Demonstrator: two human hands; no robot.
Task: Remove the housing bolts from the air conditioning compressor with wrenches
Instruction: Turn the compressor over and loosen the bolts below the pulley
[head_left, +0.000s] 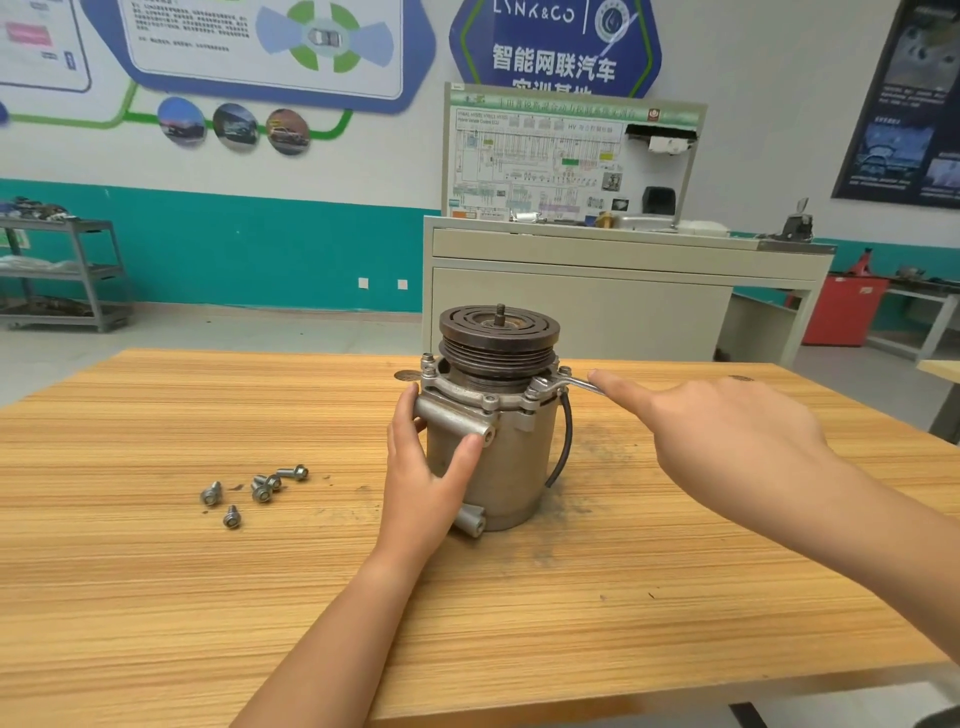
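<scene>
I see the compressor (493, 457) standing upright mid-table (156, 597), with a dark grooved pulley (498, 335) on top and a black cable (567, 436) looping down its right side. My left hand (421, 467) grips the grey cast body, thumb on a mounting tube. The wrench (558, 385) sits on a flange bolt at the right. My right hand (727, 431) lays a straight forefinger along its handle; the other fingers are hidden, so I cannot tell whether they clasp it. Loose bolts (262, 492) lie well to the left on striped wood. Behind, a cabinet (571, 312) carries a wiring-diagram board, and a blue wall sign (556, 62) reads "LYNK&CO".
</scene>
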